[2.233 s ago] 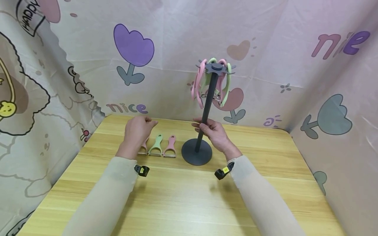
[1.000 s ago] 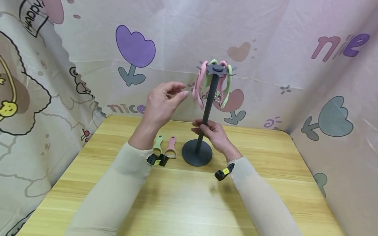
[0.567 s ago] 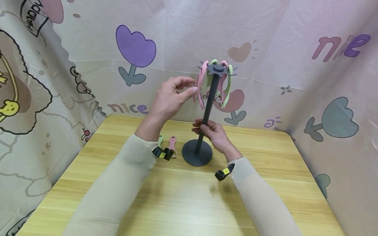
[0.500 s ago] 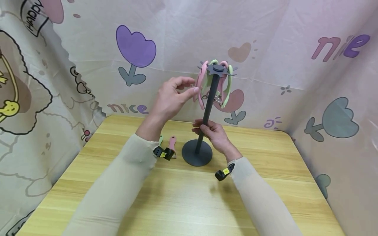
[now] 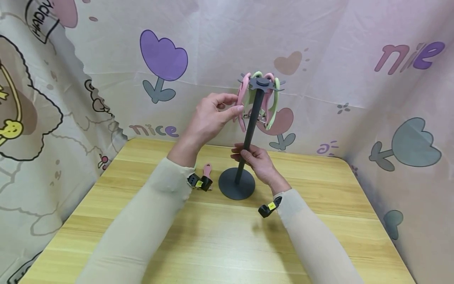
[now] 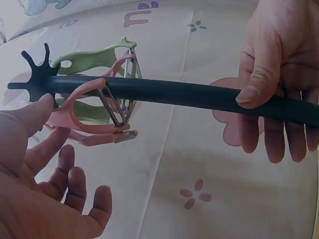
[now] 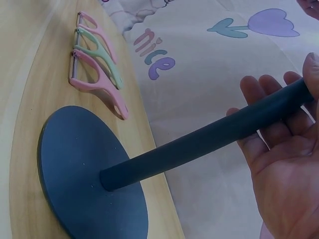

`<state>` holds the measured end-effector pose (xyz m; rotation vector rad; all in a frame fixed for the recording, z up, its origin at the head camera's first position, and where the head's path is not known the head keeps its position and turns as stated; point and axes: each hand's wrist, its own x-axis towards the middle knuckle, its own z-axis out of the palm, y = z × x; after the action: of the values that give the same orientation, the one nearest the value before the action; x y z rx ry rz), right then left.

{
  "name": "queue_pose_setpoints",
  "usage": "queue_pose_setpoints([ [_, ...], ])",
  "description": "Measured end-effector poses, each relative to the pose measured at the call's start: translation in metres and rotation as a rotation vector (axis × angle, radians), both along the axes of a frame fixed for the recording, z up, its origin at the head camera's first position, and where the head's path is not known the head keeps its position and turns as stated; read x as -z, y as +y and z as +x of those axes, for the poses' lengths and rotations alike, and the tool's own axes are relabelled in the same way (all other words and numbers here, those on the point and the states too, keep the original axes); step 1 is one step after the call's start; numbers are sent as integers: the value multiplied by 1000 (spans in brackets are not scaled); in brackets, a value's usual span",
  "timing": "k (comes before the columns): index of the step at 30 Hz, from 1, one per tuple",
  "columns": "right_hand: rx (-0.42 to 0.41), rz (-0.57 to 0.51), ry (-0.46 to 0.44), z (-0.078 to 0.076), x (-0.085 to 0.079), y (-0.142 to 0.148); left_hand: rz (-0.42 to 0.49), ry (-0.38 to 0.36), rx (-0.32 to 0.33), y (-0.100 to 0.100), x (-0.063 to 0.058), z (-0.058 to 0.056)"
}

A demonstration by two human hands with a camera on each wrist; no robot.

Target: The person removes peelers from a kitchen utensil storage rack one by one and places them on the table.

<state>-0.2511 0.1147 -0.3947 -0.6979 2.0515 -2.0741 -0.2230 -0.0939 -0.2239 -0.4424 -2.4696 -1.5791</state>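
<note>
A dark grey stand (image 5: 252, 118), with a round base and a star-shaped top of prongs, carries several pink and green peelers hanging by their handles. My left hand (image 5: 213, 116) is at the rack's left side, thumb and index finger pinching the handle of a pink peeler (image 6: 62, 115) beside the prongs. Its other fingers are loosely bent below. My right hand (image 5: 261, 162) grips the pole halfway up, thumb on one side and fingers behind. The pole leans slightly in the head view.
On the wooden table (image 5: 227, 236), left of the base, lie a near pink peeler (image 7: 108, 90), a green peeler (image 7: 112, 72) and a far pink peeler (image 7: 105, 37) in a row. My left forearm mostly covers them in the head view. A patterned cloth (image 5: 220, 43) hangs behind.
My left hand has risen from near the peelers on the table to the hanging pink peelers, then crept right until its fingertips pinch one. The right hand keeps its hold on the pole.
</note>
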Motion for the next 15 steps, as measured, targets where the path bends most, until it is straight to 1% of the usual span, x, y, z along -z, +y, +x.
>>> queue_pose_setpoints([
  [10,-2,-16,-9,1,0,0,29,16,8,2,1,1],
  [15,-3,-21,-2,1,1,-1,56,13,14,1,1,3],
])
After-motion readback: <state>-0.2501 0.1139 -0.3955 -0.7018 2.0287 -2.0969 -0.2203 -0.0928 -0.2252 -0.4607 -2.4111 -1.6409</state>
